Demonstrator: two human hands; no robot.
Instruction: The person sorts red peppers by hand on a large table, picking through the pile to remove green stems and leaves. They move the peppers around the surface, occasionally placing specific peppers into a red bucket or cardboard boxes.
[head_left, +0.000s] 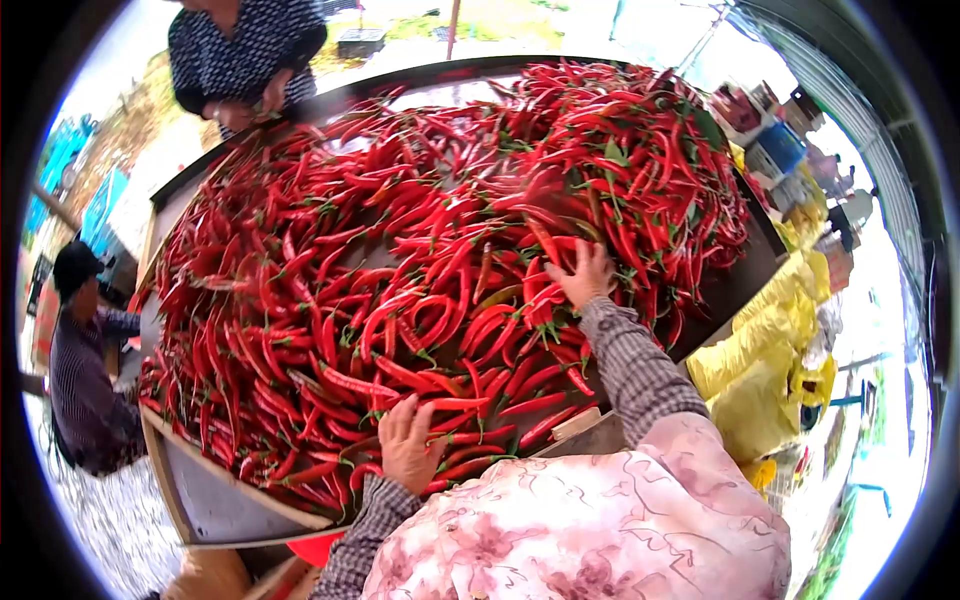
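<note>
Long red chili peppers [400,320] with green stems lie heaped across a wide table. My left hand [408,448] rests at the near edge of the spread, its fingers stretched out over the peppers and touching some of them. Farther forward and to the right, my right hand [584,276] reaches onto the chilies with fingers apart; part of its grip side is hidden, and no pepper shows held in it. Some darker, brownish peppers lie near that hand. The pile is highest beyond it, where a few green leaves [614,154] show.
A raised rim [235,480] edges the table. One person [245,60] stands at the far left side with hands by the chilies; another person [90,370] in a dark cap is at the left. Yellow sacks [755,380] stand on the right, beside a blue container [780,147].
</note>
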